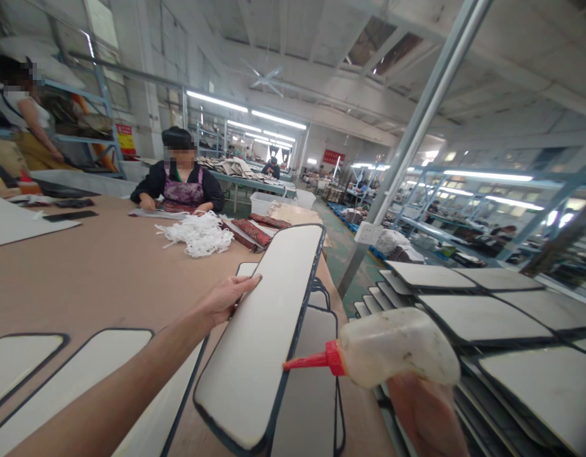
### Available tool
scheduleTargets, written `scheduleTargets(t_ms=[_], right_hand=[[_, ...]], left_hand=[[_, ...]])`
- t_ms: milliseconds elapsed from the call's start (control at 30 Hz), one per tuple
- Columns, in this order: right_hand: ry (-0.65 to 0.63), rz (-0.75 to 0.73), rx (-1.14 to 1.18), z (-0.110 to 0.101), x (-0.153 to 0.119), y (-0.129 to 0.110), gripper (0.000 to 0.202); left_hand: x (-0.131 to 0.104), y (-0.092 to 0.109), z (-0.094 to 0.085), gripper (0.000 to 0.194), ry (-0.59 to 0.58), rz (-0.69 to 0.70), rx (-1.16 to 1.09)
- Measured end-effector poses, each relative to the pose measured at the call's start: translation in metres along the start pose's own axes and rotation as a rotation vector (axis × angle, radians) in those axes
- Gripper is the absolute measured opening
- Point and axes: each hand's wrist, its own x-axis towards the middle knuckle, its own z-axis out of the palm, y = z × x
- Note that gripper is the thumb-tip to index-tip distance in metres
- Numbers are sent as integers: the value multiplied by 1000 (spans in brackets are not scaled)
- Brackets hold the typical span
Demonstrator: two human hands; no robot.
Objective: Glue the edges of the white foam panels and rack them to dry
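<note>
My left hand [230, 297] grips the left edge of a long white panel [261, 317] with rounded corners and a dark rim, thumb on top. The panel is tilted above the table. My right hand [423, 406], blurred, is closed around a cloudy squeeze bottle [400, 346] from below. The red nozzle [312, 360] of the bottle points left, its tip at the panel's right edge. Under the held panel lie more dark-rimmed panels [314, 387].
Several similar panels [106, 362] lie on the brown table [106, 273] at left. Beyond are a heap of white straps [200, 233] and a seated co-worker [181, 178]. Stacked panels [483, 314] stand at right, near a slanted metal post [411, 133].
</note>
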Motion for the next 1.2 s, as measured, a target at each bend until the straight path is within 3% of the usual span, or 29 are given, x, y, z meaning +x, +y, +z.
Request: scheduleTargets(t_ms=[567,733,900,1100,1200], right_hand=[[-34,67,-79,-1,-6,6,62],[-111,67,-123,-15,-7,13,46],[-118,98,-56,-11,-14,13,50],[-43,252,76,7,-16,10,56],[129,145,192,23,4,8,60]], left_hand=[[9,3,-7,49,25,-3,-13],[11,4,-9,38,43,-4,-14],[13,7,-12,26,86,-2,-36],[16,9,-15,20,187,32,-58],[15,4,-9,21,239,66,-41]])
